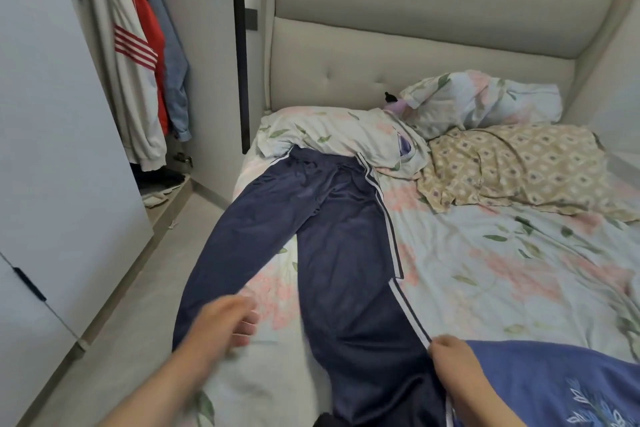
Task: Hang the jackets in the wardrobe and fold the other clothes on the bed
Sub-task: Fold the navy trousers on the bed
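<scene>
One pair of navy track pants (332, 253) lay flat on the bed (502, 270), waistband toward the padded headboard (415, 28) and its two legs spread apart toward the person. Two white stripes ran down the outer seam of the right-side leg. The right hand (453, 360) was closed on that striped seam near the hem, fingers curled round the fabric. The left hand (221, 326) was over the hem of the other leg, fingers loosely bent; it was too blurred to tell whether it gripped the cloth.

One blue embroidered garment (554, 381) lay at the near right corner, beside the right hand. Three pillows sat at the head: two floral pillows (485, 100) and one beige patterned pillow (519, 163).

In the open wardrobe (69, 114) on the left hung three jackets: a white jacket (121, 80) with red stripes, a red jacket (149, 21) and a denim jacket (176, 73).
</scene>
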